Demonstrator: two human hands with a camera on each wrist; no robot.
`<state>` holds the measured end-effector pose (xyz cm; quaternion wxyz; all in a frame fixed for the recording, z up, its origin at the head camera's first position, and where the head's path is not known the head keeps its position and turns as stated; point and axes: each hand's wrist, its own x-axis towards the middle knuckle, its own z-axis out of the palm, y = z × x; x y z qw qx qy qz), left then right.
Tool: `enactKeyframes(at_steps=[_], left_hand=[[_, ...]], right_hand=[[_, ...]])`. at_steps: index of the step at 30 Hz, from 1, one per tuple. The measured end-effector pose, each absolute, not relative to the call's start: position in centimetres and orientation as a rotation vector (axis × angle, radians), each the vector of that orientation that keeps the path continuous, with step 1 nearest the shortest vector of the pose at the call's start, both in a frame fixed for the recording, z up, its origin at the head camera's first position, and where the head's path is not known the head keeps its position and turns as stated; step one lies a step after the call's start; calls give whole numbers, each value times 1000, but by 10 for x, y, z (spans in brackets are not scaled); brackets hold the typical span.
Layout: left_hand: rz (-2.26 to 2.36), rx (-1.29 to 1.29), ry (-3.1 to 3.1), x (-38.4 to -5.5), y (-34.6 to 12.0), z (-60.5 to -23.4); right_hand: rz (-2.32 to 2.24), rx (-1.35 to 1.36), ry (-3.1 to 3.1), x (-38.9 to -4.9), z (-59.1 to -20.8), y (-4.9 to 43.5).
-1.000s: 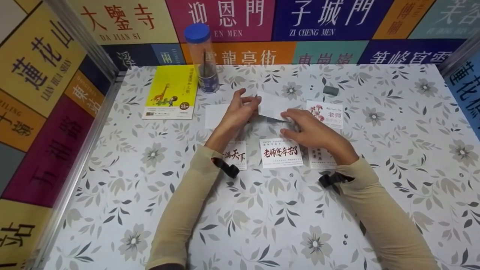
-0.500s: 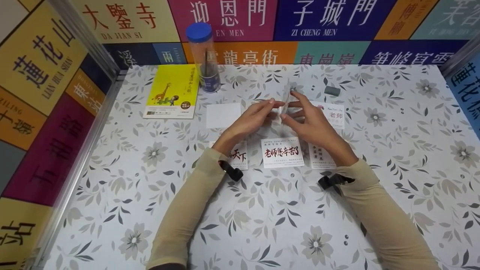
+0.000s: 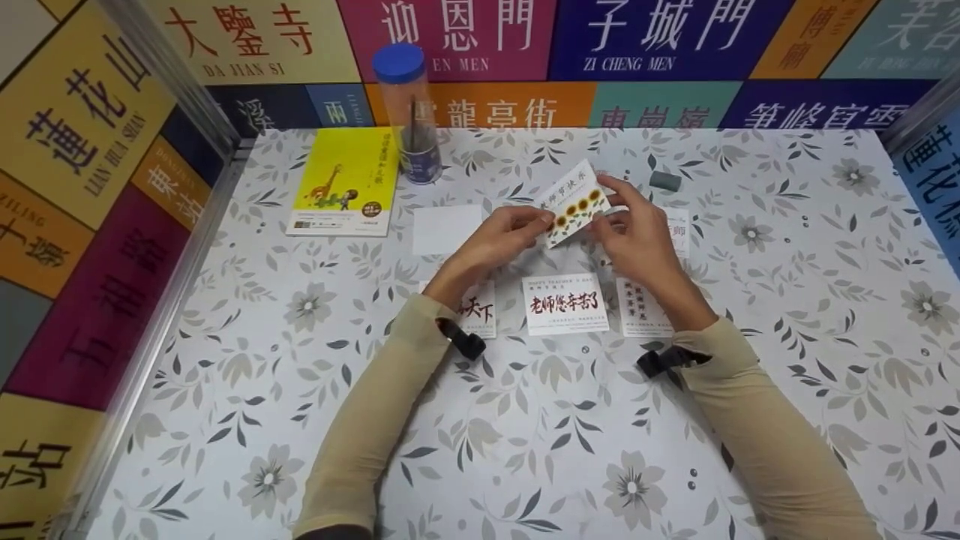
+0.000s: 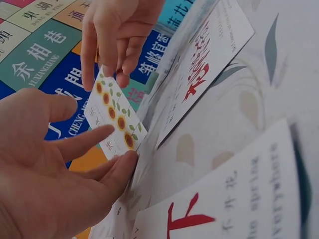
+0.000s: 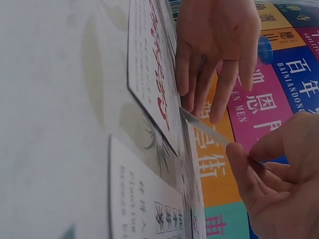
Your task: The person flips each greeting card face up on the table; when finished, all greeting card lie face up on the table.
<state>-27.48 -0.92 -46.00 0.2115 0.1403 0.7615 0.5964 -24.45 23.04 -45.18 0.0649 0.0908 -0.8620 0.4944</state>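
Observation:
A white card printed with sunflowers (image 3: 576, 201) is held tilted above the table between both hands. My right hand (image 3: 641, 231) pinches it near its right edge; in the right wrist view the thumb and fingers (image 5: 238, 167) close on it. At the opposite edge my left hand (image 3: 501, 238) touches the card with loosely extended fingers, its thumb standing apart in the left wrist view. Below the hands lie a card with red lettering (image 3: 565, 319), another red-lettered card (image 3: 478, 322) partly under the left wrist, and a third card (image 3: 636, 322) partly covered by the right arm.
A blank white card (image 3: 447, 223) lies left of the hands, and a printed card (image 3: 679, 232) is half hidden behind the right hand. Farther back are a yellow booklet (image 3: 341, 184), a clear tube with a blue lid (image 3: 399, 64) and a small grey-green cylinder (image 3: 665, 181). Lettered panels stand behind.
The held card has turned from its blank side, through edge-on, to show the sunflower side. Both hands shifted right during the turn, and the left fingers moved to the card's left edge.

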Motion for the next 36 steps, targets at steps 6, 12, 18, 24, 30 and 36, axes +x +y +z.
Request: enactKeyframes(at_steps=[6, 12, 18, 24, 30, 36], left_hand=[[1559, 374, 2361, -277, -15, -460], [1026, 611, 2728, -272, -16, -458], [863, 616, 2741, -267, -14, -457], [839, 727, 2727, -270, -17, -464], [858, 778, 2688, -271, -20, -466], [886, 770, 2648, -273, -22, -467]], right_hand=[[1287, 356, -2745, -245, -455, 231], [1103, 523, -2894, -245, -459, 232], [949, 611, -3080, -242, -458, 233], [898, 604, -3141, -241, -454, 234], [867, 633, -3151, -243, -454, 236], [909, 656, -3158, -245, -453, 238]])
